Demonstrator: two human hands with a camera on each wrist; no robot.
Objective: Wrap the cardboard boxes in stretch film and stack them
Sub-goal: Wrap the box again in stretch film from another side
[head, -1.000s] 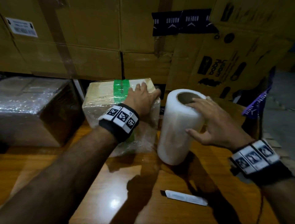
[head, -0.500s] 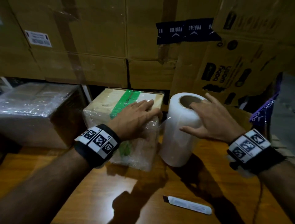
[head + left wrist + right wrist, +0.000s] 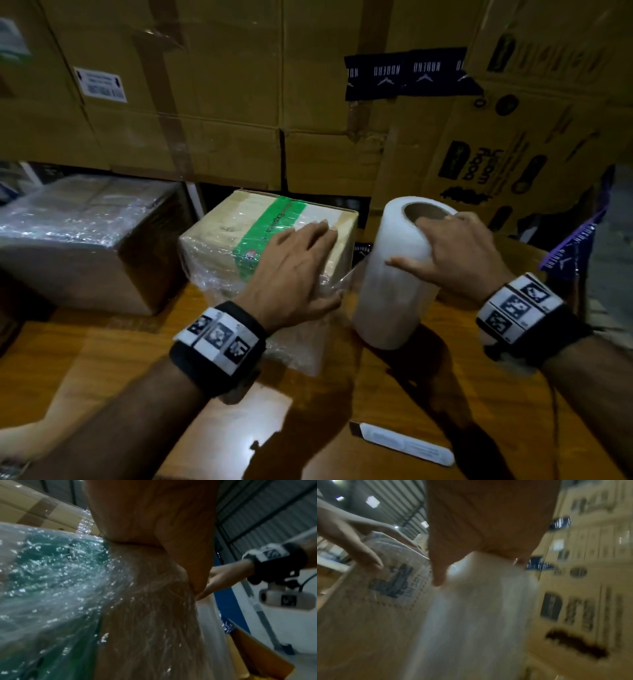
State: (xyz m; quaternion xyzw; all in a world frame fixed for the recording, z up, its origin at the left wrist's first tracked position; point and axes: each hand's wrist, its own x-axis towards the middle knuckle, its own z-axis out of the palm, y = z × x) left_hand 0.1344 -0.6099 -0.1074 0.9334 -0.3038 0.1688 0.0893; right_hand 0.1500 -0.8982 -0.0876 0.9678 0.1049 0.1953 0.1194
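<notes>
The small cardboard box (image 3: 260, 246) with the green tape band sits on the wooden table (image 3: 102, 370), left of the upright stretch film roll (image 3: 397, 274), partly covered in film. The left hand (image 3: 294, 270) lies flat on the box's near right top, fingers straight, pinning the film. The right hand (image 3: 455, 253) rests over the roll's top rim, fingers spread and hooked at the core, thumb down its side. A short web of film spans between box and roll. If the flat palm slips, the film could peel loose; tugging the roll from its top could tip it or bunch the film. A box cutter (image 3: 404, 445) lies near.
</notes>
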